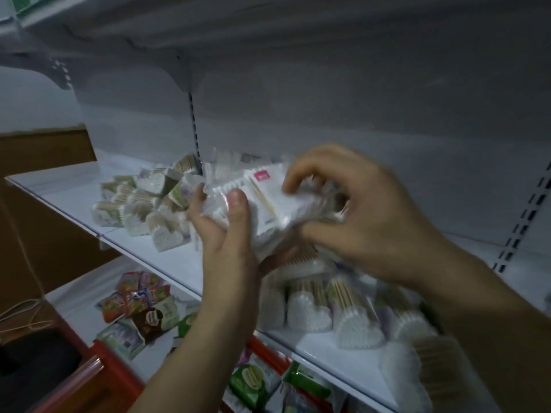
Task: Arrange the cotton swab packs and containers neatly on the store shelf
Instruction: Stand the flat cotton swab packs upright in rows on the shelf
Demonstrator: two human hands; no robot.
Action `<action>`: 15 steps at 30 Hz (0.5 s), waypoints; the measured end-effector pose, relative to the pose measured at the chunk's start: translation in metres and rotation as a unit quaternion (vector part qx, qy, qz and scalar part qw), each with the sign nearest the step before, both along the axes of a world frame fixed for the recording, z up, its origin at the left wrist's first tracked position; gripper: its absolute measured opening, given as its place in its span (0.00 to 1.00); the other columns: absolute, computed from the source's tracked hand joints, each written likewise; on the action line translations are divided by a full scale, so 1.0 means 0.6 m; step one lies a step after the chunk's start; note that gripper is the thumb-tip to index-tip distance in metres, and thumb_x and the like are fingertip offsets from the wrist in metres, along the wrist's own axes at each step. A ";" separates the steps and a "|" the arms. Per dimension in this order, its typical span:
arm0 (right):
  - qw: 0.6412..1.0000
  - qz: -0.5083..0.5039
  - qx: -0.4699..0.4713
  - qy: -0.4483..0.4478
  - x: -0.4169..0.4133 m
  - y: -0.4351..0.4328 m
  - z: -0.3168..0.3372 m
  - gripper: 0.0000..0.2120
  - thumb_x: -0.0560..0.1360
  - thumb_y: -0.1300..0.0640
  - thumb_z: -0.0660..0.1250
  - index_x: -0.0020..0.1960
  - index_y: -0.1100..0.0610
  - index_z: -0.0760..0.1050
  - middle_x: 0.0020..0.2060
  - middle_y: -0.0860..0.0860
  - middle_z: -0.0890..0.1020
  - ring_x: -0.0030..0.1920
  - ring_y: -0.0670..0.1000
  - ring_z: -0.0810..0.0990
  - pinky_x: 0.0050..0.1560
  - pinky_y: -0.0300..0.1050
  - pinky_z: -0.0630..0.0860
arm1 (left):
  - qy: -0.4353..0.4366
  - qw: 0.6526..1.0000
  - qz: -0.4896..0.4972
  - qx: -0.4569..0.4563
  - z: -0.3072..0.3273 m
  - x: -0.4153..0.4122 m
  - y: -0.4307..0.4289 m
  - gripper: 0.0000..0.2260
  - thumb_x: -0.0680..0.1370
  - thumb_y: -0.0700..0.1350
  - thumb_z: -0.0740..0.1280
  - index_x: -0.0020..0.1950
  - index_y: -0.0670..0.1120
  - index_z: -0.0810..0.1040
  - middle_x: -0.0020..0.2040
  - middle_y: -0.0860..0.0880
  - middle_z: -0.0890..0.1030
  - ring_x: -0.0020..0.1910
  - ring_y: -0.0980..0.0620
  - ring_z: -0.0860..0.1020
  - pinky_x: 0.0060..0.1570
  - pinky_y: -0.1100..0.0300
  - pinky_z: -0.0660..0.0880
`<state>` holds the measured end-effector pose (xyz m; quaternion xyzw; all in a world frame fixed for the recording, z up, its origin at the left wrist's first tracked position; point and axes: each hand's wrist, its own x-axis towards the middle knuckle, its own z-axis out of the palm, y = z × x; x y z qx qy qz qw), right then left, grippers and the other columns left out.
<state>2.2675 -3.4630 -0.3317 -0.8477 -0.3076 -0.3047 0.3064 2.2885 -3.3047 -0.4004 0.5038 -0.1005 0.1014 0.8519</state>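
We judged the flat cotton swab pack [268,204] light, soft-sided and slick in its clear wrap, so best taken by its edges. We held it just above the shelf [68,186], between two heaps of heart-shaped containers [140,207]. Our left hand [229,242] cupped it from below, thumb pressed on top, while our right hand [366,216] arched over its other end, fingers curled onto the wrap.

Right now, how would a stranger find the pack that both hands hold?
Start at the white middle shelf, between its two piles of heart-shaped swab packs. There the left hand and right hand grip one flat pack. Only it is rectangular and carries a small pink label.
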 end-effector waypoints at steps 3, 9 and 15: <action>0.998 0.043 -0.019 0.042 -0.004 -0.001 -0.016 0.19 0.70 0.65 0.73 0.58 0.50 0.80 0.58 0.42 0.80 0.61 0.47 0.78 0.55 0.36 0.74 | 0.026 0.995 -0.080 -0.052 0.007 0.003 -0.005 0.47 0.68 0.69 0.74 0.81 0.57 0.58 0.71 0.41 0.78 0.61 0.38 0.82 0.52 0.38 0.82; 0.960 0.137 0.167 0.177 -0.005 -0.026 -0.018 0.21 0.71 0.77 0.64 0.56 0.57 0.78 0.59 0.52 0.83 0.57 0.52 0.83 0.52 0.45 0.80 | 0.010 0.996 -0.081 -0.041 0.001 0.003 -0.001 0.32 0.71 0.46 0.73 0.73 0.53 0.66 0.61 0.43 0.84 0.54 0.41 0.86 0.43 0.45 0.83; 0.964 -0.238 -0.020 0.119 0.137 -0.068 -0.013 0.19 0.72 0.56 0.74 0.59 0.44 0.74 0.53 0.44 0.80 0.54 0.50 0.80 0.56 0.47 0.77 | 0.006 0.998 -0.043 -0.041 -0.010 0.011 0.011 0.29 0.70 0.46 0.71 0.70 0.53 0.67 0.56 0.47 0.85 0.51 0.45 0.86 0.41 0.49 0.83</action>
